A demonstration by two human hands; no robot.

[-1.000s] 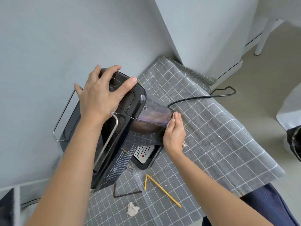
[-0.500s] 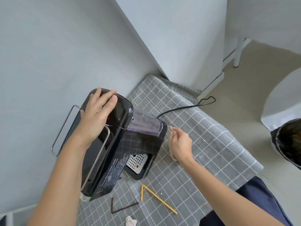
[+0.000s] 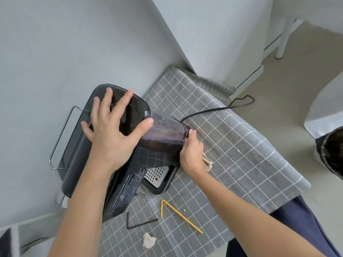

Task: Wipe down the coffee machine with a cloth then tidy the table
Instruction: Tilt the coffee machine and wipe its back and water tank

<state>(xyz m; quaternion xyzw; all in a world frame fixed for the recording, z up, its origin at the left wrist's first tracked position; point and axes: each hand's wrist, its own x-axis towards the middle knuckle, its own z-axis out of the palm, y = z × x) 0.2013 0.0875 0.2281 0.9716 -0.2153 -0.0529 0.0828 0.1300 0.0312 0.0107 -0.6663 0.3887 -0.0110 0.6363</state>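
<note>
Where the grey cloth-covered table (image 3: pixel 241 145) with its white grid meets the pale wall, a glossy black plastic coffee machine (image 3: pixel 118 145) stands at about ten o'clock on the tabletop, its perforated silver drip tray (image 3: pixel 156 175) facing the person. The left hand (image 3: pixel 111 132) lies spread over the machine's rounded top, fingers straight and thumb reaching to the edge of the smoky translucent water tank (image 3: pixel 165 130). At the tank's three o'clock side the right hand (image 3: pixel 192 154) is curled round a crumpled beige cloth (image 3: pixel 207 162) and presses it against the machine's side; only a tuft of the cloth shows below the palm. A black power cord (image 3: pixel 219 109) runs from behind the tank toward two o'clock and off the table's edge. Near the six o'clock edge lie a bent yellow straw (image 3: pixel 178 215), a bent dark brown straw (image 3: pixel 137 224) just at its nine o'clock, and a small wad of white paper (image 3: pixel 148 241).
</note>
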